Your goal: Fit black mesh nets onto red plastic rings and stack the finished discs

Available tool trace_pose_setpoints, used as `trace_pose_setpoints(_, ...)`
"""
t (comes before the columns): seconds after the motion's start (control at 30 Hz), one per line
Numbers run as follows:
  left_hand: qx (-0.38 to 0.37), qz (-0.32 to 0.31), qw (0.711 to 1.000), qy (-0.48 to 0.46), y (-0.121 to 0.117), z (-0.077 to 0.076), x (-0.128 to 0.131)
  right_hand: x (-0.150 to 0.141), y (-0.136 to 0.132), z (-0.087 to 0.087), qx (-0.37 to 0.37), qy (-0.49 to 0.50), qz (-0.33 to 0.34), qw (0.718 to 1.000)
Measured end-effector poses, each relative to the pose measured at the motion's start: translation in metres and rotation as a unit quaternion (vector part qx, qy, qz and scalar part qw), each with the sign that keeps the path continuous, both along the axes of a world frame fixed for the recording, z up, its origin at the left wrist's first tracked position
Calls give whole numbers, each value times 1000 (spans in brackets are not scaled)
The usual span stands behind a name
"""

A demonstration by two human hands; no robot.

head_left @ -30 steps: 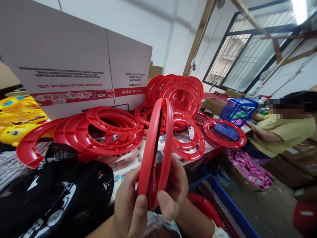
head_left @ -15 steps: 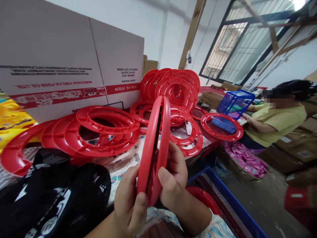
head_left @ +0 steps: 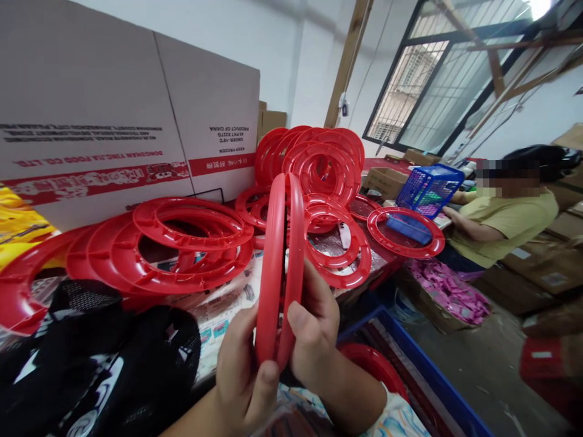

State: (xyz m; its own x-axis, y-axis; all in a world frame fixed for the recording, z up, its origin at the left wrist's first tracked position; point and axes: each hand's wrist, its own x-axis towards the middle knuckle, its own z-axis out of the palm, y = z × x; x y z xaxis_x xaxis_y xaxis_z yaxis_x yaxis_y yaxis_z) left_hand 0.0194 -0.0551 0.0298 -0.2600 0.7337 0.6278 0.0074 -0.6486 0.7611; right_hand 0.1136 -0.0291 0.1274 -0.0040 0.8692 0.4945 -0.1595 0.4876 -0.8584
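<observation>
Two red plastic rings (head_left: 272, 261), face to face, upright and edge-on, near centre, before the bench (head_left: 380, 262). Left hand (head_left: 246, 367) and right hand (head_left: 315, 331): fingers gripping lower rims from either side. Probably light, stiff, slick; broad outer rims look the best hold.

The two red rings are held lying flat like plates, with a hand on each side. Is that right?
Not quite: they aren't flat. The head view shows the two red rings upright, edge-on to the camera, with the left hand on one side and the right hand on the other.
</observation>
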Motion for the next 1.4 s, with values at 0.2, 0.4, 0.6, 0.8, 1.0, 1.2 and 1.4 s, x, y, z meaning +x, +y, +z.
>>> trace_pose_setpoints(0.2, 26, -14, 1000, -5, 2, -2, 4, 5, 1, -3, 48, -96, -67, 992)
trace_pose_setpoints(0.4, 44, 4, 998, 46, 7, 0, 4, 5, 2, 2, 64, -139, -85, 985)
trace_pose_setpoints(0.6, 81, 20, 995, 47, 12, 3, 9, 6, 3, 7, 106, -171, -118, 972)
trace_pose_setpoints(0.8, 124, 19, 991, 50, 15, 9, 12, 9, 3, 5, 106, -153, -125, 975)
trace_pose_setpoints(1.0, 94, 10, 995, 34, 14, -4, 13, 7, 4, 0, 58, -120, -77, 988)
trace_pose_setpoints(1.2, 59, 22, 998, -27, 7, -9, 18, 8, 5, -2, 33, -107, -66, 992)
trace_pose_setpoints(1.4, 36, 16, 998, -48, -1, 5, 25, 11, 9, -6, 47, -105, -43, 992)
